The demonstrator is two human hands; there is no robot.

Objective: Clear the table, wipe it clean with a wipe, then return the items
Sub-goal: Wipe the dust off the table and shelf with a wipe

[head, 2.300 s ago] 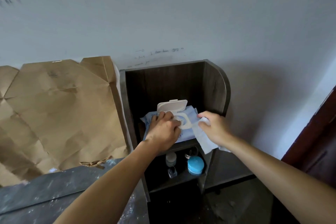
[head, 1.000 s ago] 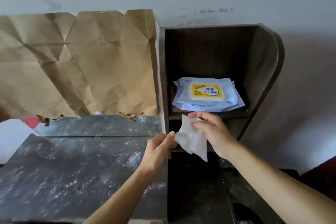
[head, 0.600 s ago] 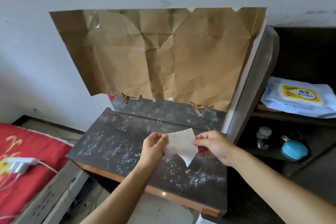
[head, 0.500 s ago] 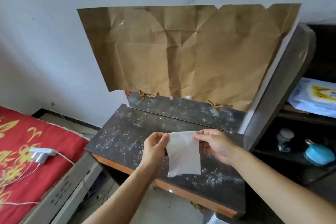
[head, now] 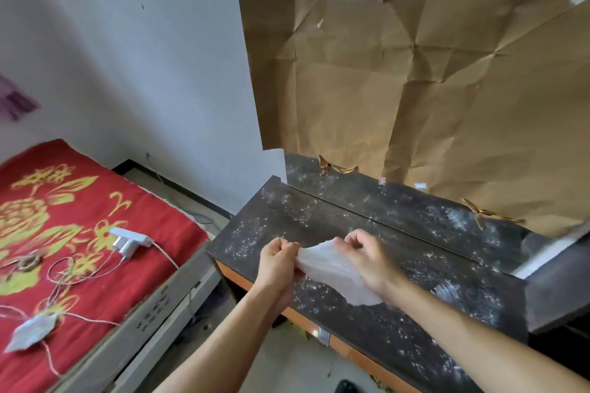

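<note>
The fingers [head: 281,244] of the left hand [head: 276,260] are curled in tight, with the thumb closed against them, and they pinch one end of the wipe [head: 332,271]. The right hand [head: 367,257] has its fingers [head: 354,238] bent over too, gripping the wipe's top edge a little further along, so both hands have hold of the same sheet and neither is slack. The short stretch between them is pulled fairly taut. The wipe is white and thin, held just above the table [head: 271,220] near its front edge. Its long axis runs from the left hand's pinch, at the upper left, down towards the lower right, where the loose end trails under the right wrist and points back at the person. Whether that trailing end touches the tabletop I cannot tell.

The table is dark and covered in pale specks and smears, with an orange strip along its front. Behind it a big creased sheet of brown paper [head: 415,89] stands against the pale wall [head: 143,57], with two twisted brown ties [head: 335,167] hanging at its lower edge. Off to the left is a bed [head: 64,233] with a red, yellow-flowered cover. A white charger [head: 127,241] lies on it, along with thin cables [head: 79,271] looping about and a small whitish packet [head: 30,330] near its corner
</note>
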